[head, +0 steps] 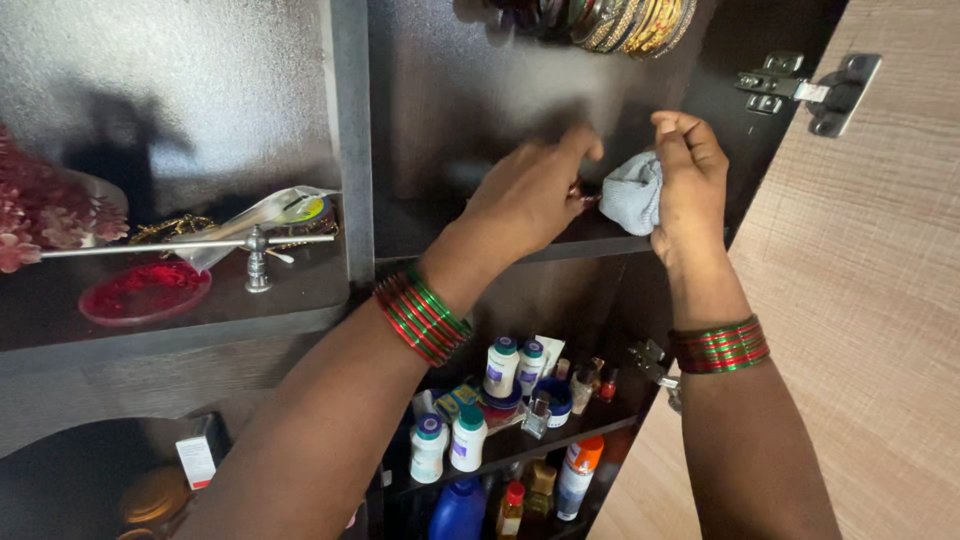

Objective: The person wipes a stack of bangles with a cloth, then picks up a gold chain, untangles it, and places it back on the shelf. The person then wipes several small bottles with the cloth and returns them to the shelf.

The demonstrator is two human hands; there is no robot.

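So both arms are reaching up into a dark cabinet. The right hand [690,180] is bunched around a light blue cloth [632,192], pressing it at the back of the shelf [560,245]. The left hand [530,195] is curled right beside it, fingertips on something small and dark red; can't tell what. Red and green bangles [422,315] on both wrists, small white bottles [500,365] on the shelf below.

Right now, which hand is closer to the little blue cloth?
Right. The right hand grips the blue cloth on the dark shelf. The left hand is just beside it, apart from the cloth.
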